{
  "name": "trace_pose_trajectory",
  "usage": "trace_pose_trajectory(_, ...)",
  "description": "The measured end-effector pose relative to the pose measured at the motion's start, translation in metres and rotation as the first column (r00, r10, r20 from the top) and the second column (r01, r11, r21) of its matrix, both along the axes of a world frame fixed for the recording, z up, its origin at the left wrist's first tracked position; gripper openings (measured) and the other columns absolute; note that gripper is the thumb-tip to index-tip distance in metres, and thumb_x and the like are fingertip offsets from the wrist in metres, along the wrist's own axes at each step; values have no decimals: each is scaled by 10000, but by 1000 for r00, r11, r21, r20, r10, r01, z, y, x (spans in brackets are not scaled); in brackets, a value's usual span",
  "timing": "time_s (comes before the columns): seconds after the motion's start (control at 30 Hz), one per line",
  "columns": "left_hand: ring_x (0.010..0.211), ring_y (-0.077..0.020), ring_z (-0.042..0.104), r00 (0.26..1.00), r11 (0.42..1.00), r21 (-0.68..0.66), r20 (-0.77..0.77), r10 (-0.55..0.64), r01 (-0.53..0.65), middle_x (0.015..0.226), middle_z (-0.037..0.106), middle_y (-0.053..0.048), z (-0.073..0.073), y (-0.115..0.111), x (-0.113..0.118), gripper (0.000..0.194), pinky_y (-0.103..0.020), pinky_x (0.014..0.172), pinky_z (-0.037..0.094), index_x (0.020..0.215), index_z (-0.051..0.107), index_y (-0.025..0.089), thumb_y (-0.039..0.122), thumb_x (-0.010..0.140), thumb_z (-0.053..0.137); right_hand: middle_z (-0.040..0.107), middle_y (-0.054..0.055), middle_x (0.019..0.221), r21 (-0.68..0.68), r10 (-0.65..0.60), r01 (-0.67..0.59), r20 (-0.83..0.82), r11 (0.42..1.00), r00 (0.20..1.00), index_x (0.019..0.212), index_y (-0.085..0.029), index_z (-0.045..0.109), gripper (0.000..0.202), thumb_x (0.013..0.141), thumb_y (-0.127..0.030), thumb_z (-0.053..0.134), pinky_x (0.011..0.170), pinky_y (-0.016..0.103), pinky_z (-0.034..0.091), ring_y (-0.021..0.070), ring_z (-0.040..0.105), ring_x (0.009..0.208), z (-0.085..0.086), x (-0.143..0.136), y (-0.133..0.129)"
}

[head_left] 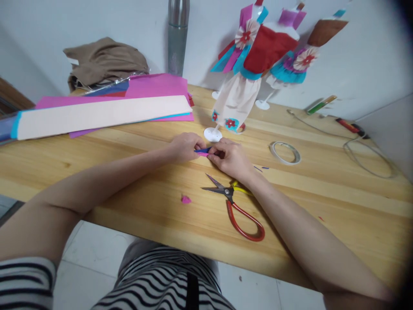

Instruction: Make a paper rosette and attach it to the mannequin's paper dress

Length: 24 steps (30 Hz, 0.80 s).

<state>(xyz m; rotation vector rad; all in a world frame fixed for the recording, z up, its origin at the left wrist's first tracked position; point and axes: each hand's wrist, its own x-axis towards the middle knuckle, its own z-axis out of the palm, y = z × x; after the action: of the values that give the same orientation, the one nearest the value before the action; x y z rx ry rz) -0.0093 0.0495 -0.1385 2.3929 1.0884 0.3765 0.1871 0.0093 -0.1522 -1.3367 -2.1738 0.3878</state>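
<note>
My left hand [187, 147] and right hand [228, 156] met over a wooden table [129, 181], each closed in a pinch on one end of a small blue and pink piece [203, 152], held just in front of the white round base [213, 134] of a dressed miniature form. That form wore a red top [269, 51] and a pale skirt [237, 99] trimmed near its hem with red flowers on blue. Two more dressed forms stood beside it, each bearing a pleated pale flower with a red center.

Scissors [228, 192] with one red handle and one yellow handle lay with their blades apart on the table nearer my body, the yellow handle partly under my right forearm. A pink scrap [186, 199] rested to the left of them, and thin blue slivers [261, 168] lay just right of my right wrist, near a roll of tape [285, 153].

To the left, a long pale sheet [106, 115] lay on top of pink and blue sheets, in front of a crumpled brown cloth [108, 60]. A metallic bottle [178, 38] stood upright near the wall, and a cable [322, 130] curled at the far right.
</note>
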Motion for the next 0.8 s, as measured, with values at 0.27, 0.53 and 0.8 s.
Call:
trace_pose_trajectory(0.27, 753, -166, 658, 997, 992, -108, 54, -58, 64, 896, 768, -37, 8, 4, -5, 324, -248, 673, 474, 971, 792, 161, 67, 678, 692, 591, 45, 722, 44, 27, -27, 4, 999, 1000, 688, -217, 627, 112, 796, -184, 633, 632, 336, 438, 195, 557, 676, -2, 1, -2)
trace_pose_trajectory(0.53, 621, -137, 623, 993, 972, -219, 50, 104, -90, 770, 762, -54, 14, 12, -11, 290, -251, 670, 506, 1010, 780, 93, 101, 789, 592, 575, 38, 733, 46, 209, -210, 20, 977, 978, 699, -216, 602, 126, 820, -182, 597, 592, 312, 428, 163, 533, 624, 4, 13, -9)
trace_pose_trajectory(0.8, 759, -156, 648, 999, 997, -65, 3, 39, -39, 851, 771, -54, 10, 9, -8, 234, -248, 716, 457, 909, 793, 129, 149, 822, 576, 582, 33, 764, -6, 384, -385, -28, 923, 923, 736, -221, 617, 139, 860, -172, 576, 622, 315, 456, 169, 564, 685, 11, 25, -11)
